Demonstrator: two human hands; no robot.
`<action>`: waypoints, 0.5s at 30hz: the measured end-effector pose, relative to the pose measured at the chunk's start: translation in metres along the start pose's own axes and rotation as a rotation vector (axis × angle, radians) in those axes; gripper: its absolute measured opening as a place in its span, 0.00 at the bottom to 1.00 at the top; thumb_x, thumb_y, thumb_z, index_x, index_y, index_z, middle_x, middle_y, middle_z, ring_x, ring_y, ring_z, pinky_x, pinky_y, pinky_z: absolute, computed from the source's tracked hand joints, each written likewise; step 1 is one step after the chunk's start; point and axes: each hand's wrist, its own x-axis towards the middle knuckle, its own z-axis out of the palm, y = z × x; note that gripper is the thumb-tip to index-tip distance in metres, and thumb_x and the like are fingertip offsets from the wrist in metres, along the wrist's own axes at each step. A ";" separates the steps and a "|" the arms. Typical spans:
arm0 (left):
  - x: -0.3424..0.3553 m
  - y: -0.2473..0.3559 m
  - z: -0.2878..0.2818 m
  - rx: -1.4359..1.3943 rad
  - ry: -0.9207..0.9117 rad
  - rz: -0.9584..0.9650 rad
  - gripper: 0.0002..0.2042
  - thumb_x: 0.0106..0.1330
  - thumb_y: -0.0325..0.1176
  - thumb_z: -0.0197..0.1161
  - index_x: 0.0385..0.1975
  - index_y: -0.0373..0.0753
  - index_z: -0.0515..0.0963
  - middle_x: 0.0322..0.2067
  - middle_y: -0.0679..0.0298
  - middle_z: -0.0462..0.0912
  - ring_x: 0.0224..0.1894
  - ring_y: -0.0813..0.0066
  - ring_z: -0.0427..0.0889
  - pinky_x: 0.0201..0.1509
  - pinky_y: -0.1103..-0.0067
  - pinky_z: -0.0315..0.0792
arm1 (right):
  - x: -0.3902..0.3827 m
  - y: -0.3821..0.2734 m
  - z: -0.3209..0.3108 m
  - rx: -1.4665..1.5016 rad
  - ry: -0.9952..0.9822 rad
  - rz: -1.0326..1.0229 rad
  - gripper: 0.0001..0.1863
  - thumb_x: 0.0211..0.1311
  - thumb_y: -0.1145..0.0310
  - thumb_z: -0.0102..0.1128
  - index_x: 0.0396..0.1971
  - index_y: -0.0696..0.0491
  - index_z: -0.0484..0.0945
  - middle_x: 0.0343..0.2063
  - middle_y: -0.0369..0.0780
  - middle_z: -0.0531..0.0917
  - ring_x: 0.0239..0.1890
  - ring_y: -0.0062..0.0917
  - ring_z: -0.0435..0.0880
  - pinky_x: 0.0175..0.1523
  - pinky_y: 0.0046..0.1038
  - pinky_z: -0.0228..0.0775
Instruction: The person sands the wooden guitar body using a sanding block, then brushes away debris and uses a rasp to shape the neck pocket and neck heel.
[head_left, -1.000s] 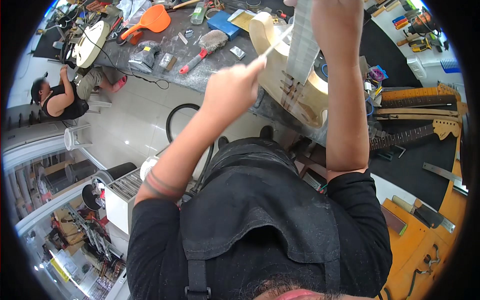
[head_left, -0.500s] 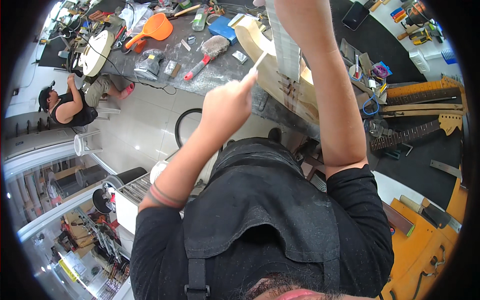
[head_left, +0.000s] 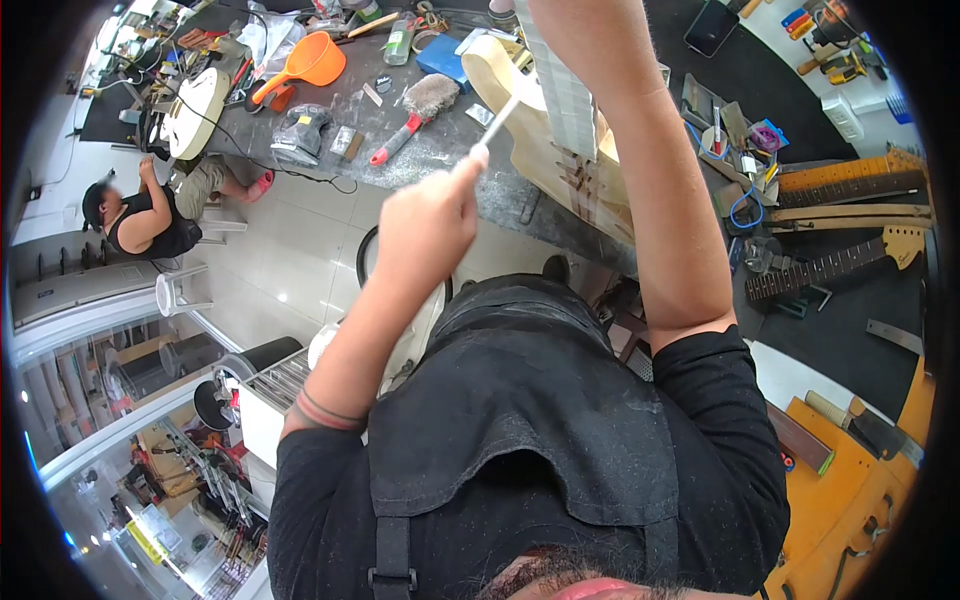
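My left hand point(head_left: 432, 218) is closed, index finger stretched along a thin pale stick point(head_left: 501, 122) whose tip points up and right over a pale wooden guitar body point(head_left: 535, 150). The body lies at the bench edge, partly covered. Across it runs a long, pale, glossy strip point(head_left: 563, 85), with dark marks on the wood by its near end. My right hand point(head_left: 575, 22) is above the strip at the top edge of the picture. Its fingers are mostly cut off, so what it grips is hidden.
On the bench point(head_left: 330, 180) lie a red-handled brush point(head_left: 425, 105), an orange scoop point(head_left: 312, 62) and a clear bottle point(head_left: 398, 42). To the right are guitar necks point(head_left: 820, 272) and a parts tray point(head_left: 715, 120). A person point(head_left: 150, 220) sits far left beside a cream guitar body point(head_left: 195, 113).
My left hand has drawn back a little, down and to the left, with the stick. The right arm has shifted slightly left with the view.
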 end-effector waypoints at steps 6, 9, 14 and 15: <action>0.068 -0.017 -0.001 0.088 0.173 0.064 0.14 0.76 0.29 0.62 0.57 0.48 0.86 0.27 0.53 0.87 0.29 0.47 0.89 0.34 0.56 0.81 | -0.007 -0.020 0.016 -0.003 -0.068 0.000 0.24 0.85 0.53 0.64 0.56 0.63 0.83 0.27 0.38 0.84 0.28 0.20 0.83 0.36 0.29 0.77; 0.029 -0.009 0.007 0.097 0.039 0.024 0.17 0.71 0.29 0.66 0.59 0.48 0.87 0.25 0.53 0.86 0.26 0.52 0.89 0.30 0.59 0.82 | -0.002 -0.004 0.012 0.022 -0.033 -0.023 0.23 0.85 0.54 0.64 0.56 0.63 0.82 0.28 0.39 0.84 0.28 0.21 0.83 0.36 0.29 0.77; 0.017 -0.010 0.005 0.063 0.043 -0.010 0.16 0.74 0.29 0.65 0.59 0.47 0.85 0.26 0.53 0.86 0.28 0.51 0.89 0.32 0.59 0.82 | -0.001 0.002 0.014 0.020 -0.046 -0.078 0.23 0.84 0.55 0.65 0.56 0.63 0.82 0.28 0.39 0.84 0.28 0.20 0.83 0.36 0.29 0.77; 0.042 -0.014 0.000 0.086 0.028 -0.027 0.13 0.75 0.29 0.64 0.57 0.46 0.85 0.29 0.51 0.88 0.31 0.49 0.90 0.34 0.57 0.82 | -0.001 -0.001 0.016 0.022 -0.045 -0.074 0.23 0.84 0.55 0.65 0.56 0.63 0.82 0.28 0.39 0.85 0.28 0.20 0.83 0.36 0.29 0.78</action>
